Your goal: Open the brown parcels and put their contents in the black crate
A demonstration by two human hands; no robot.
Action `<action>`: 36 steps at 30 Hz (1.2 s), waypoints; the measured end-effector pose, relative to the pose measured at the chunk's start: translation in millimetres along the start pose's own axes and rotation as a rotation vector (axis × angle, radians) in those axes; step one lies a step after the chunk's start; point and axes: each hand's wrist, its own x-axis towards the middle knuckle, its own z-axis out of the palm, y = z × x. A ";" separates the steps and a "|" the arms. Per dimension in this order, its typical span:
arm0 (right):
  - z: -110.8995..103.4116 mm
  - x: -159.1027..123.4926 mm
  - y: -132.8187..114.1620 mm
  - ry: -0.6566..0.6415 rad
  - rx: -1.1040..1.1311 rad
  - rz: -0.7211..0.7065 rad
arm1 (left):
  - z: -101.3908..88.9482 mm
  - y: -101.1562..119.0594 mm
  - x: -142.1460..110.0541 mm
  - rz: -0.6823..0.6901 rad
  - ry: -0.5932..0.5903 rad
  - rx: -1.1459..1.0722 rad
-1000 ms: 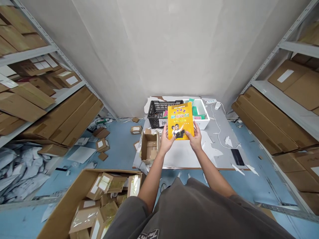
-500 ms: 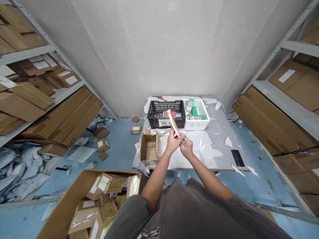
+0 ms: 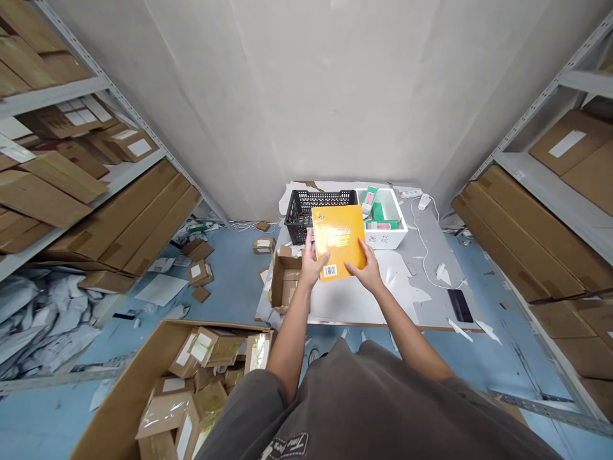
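Observation:
An orange book (image 3: 339,239) with a barcode in its lower left corner is held up flat toward me above the table. My left hand (image 3: 312,260) grips its left edge, thumb on the cover. On the opposite side my right hand (image 3: 366,265) grips the lower right edge, its thumb also on the face. Behind the book stands a black plastic crate (image 3: 299,207), partly covered by it. A white box (image 3: 398,237) beside the crate holds green and pink packets (image 3: 378,211). Left of my hands is an opened cardboard box (image 3: 278,281).
A large carton (image 3: 119,383) full of small parcels (image 3: 165,412) stands at my lower left. The table (image 3: 431,255) bears paper scraps, a phone (image 3: 460,305) and a white cable. Shelves (image 3: 129,169) of cardboard boxes rise on both sides.
The book was seen edge-on and tilted, with my hands close together at its lower end. Now its orange face is turned toward me and my hands are spread to its two sides.

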 end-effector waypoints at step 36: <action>26.7 13.4 -15.0 -0.169 -0.243 -0.197 | -47.8 5.3 35.5 -0.061 -0.153 -0.169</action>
